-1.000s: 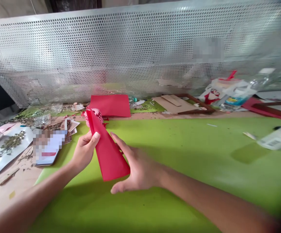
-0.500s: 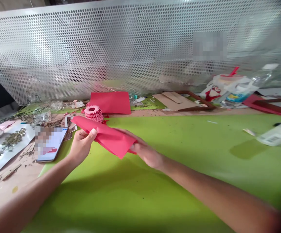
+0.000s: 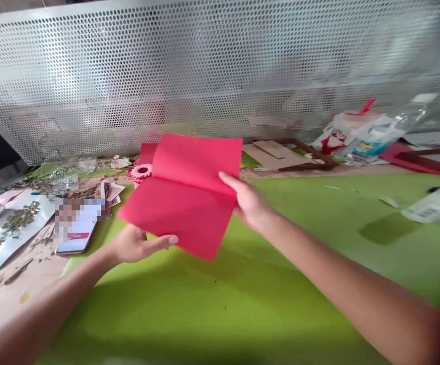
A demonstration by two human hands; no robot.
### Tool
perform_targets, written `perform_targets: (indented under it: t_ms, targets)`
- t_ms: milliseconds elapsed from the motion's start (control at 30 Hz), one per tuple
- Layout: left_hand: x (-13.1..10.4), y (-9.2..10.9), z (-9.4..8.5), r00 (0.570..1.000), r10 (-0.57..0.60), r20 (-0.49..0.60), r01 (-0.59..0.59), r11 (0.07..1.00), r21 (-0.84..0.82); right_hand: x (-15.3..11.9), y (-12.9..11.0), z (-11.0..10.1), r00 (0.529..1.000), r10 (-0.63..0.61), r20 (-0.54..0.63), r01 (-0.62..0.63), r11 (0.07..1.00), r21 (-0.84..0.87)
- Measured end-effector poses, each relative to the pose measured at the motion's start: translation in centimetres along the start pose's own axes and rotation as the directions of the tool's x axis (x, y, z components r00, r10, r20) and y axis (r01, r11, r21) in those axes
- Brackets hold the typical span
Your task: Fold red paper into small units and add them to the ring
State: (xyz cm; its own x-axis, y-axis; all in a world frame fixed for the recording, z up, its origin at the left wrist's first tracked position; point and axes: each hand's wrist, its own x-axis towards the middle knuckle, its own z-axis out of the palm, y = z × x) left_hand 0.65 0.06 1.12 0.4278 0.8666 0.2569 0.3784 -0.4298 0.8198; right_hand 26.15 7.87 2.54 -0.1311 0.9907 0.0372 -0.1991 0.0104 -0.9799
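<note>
A red sheet of paper [image 3: 189, 203] with a crease across its middle is spread open above the green table surface [image 3: 189, 314]. My right hand [image 3: 251, 203] grips its right edge near the crease, thumb on top. Under the lower left edge lies my left hand [image 3: 140, 244], its thumb along the near edge and its other fingers hidden beneath the sheet. Behind the sheet, partly covered, stand a stack of pink toothed paper rings [image 3: 142, 171] and another red sheet [image 3: 148, 150].
A phone [image 3: 79, 225] lies at the left beside a white sheet with dried bits [image 3: 18, 223]. Cardboard [image 3: 273, 156], a bagged cup [image 3: 364, 134] and a clear bottle [image 3: 415, 114] line the back. A white bottle [image 3: 436, 203] lies at right. A perforated metal panel [image 3: 205, 71] rises behind.
The red sheet has been unfolded from a folded state and now faces up. My right hand has moved up and right along with it; my left hand has shifted lower, under the near edge.
</note>
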Motion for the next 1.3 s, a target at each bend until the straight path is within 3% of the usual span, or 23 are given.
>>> perform_targets:
  t_ms: [67,100,233,300,500,633,833,967,1033,1133,1300]
  targets:
    - [0.5,-0.8,-1.2,0.99,-0.045,0.137,0.044,0.999,0.014,0.8,-1.4,-1.2,0.994,-0.051,-0.096,0.053,0.998,0.02]
    - [0.9,-1.3,-1.8,0.988,-0.059,0.146,0.065,0.997,-0.039,1.0,-2.0,-1.7,0.989,-0.067,-0.132,0.071,0.997,0.024]
    - [2.3,-3.2,-3.5,0.975,-0.205,-0.085,0.14,0.867,-0.479,0.9,-2.8,-2.3,0.994,-0.051,-0.1,0.053,0.998,0.022]
    - [2.5,-3.3,-3.3,0.962,-0.241,-0.13,0.125,0.809,-0.574,0.4,-2.4,-1.8,1.0,-0.006,-0.03,0.006,1.0,0.0]
    - [1.9,-1.4,-1.1,0.941,-0.11,-0.319,-0.04,0.902,-0.43,-0.7,-1.1,-0.6,0.989,0.082,0.124,-0.084,0.996,0.011]
    - [1.9,-1.0,-1.0,0.907,-0.096,-0.411,-0.07,0.926,-0.371,-0.6,-1.0,-1.0,0.983,0.069,0.172,-0.07,0.998,-0.004]
    - [2.0,-1.7,-1.5,0.907,-0.057,-0.417,-0.099,0.934,-0.344,-0.4,-1.0,-1.4,0.985,0.069,0.157,-0.07,0.998,0.0]
    - [1.7,-2.1,-1.5,0.869,0.004,-0.495,-0.158,0.95,-0.27,-0.3,-0.9,-1.2,0.992,0.088,0.091,-0.088,0.996,-0.002]
    - [1.5,-2.0,-1.5,0.867,0.05,-0.495,-0.152,0.974,-0.168,-0.1,-0.8,-1.2,0.991,0.116,0.06,-0.115,0.993,-0.013]
    - [1.2,-1.8,-1.6,0.907,0.065,-0.417,-0.116,0.988,-0.099,0.0,-0.7,-1.3,0.987,0.147,0.069,-0.145,0.989,-0.028]
    - [1.2,-1.5,-1.4,0.936,-0.012,-0.351,-0.077,0.968,-0.239,0.2,-0.8,-1.7,0.983,0.128,0.135,-0.125,0.992,-0.028]
